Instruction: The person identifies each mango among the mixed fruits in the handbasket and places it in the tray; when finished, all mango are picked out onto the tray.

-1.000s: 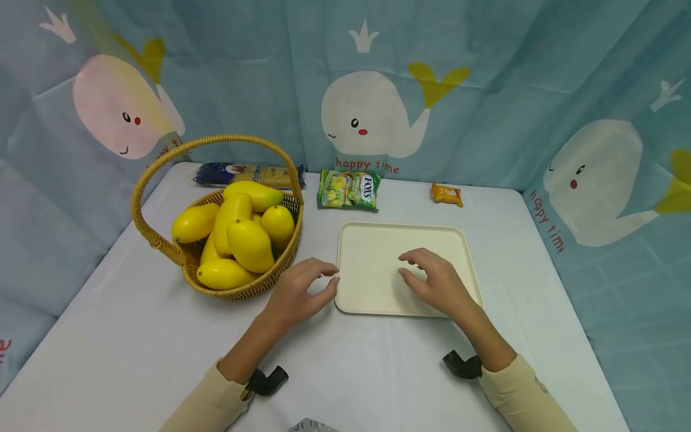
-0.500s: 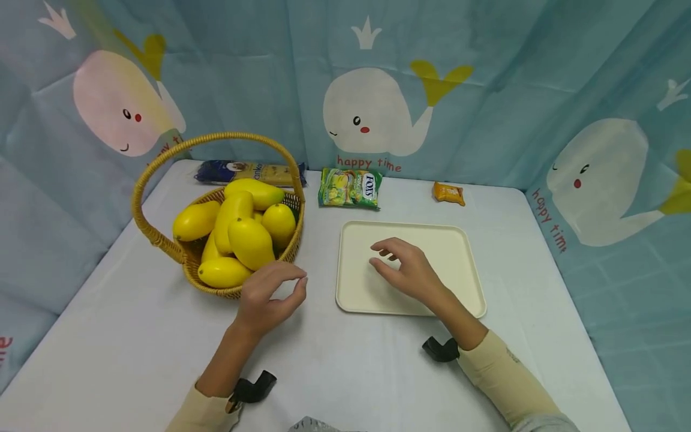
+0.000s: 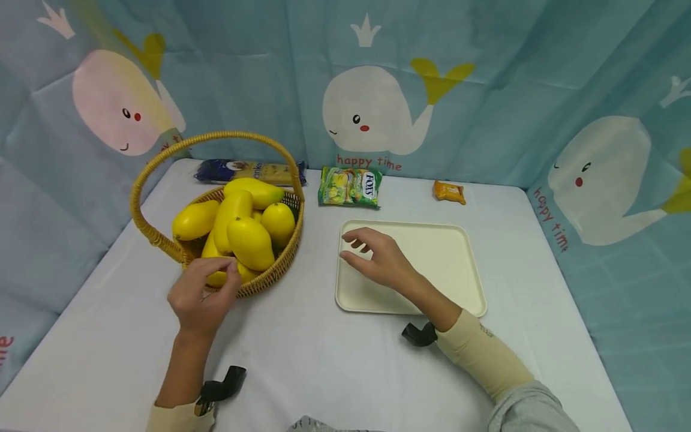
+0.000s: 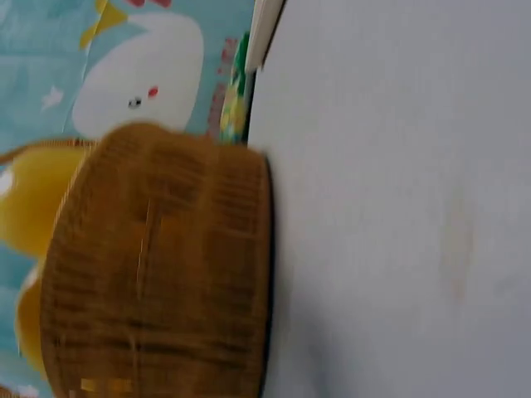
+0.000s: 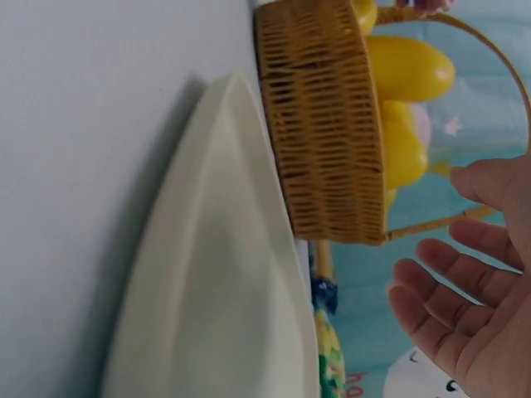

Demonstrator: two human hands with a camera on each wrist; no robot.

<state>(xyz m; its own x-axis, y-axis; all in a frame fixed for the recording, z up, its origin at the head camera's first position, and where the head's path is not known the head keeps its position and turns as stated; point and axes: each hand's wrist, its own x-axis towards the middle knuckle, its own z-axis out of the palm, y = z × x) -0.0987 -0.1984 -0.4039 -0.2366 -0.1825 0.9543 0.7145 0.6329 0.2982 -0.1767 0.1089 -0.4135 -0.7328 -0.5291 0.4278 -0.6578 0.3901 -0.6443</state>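
My left hand (image 3: 200,294) hovers at the near left side of a wicker basket (image 3: 283,264), thumb and forefinger curved toward each other with nothing seen between them. In the head view it overlaps the basket's front rim. Yellow mangoes (image 3: 251,243), several of them, fill the basket. The left wrist view has the basket's woven side (image 4: 166,274) up close, without the hand. Over the left part of a cream tray (image 3: 437,264) is my right hand (image 3: 378,258), its fingers loosely bent and holding nothing. In the right wrist view its palm and fingers (image 5: 448,298) are spread apart.
Along the back lie a blue and yellow pasta packet (image 3: 251,172), a green candy bag (image 3: 349,187) and a small orange wrapped snack (image 3: 449,192). The basket's tall handle (image 3: 216,139) arches over the fruit. A whale-print curtain (image 3: 486,120) encloses the white table (image 3: 313,348).
Both hands have moved left: the left from the tray's left edge to the front of the basket, the right from the tray's right half to its left. The basket and packets stay put.
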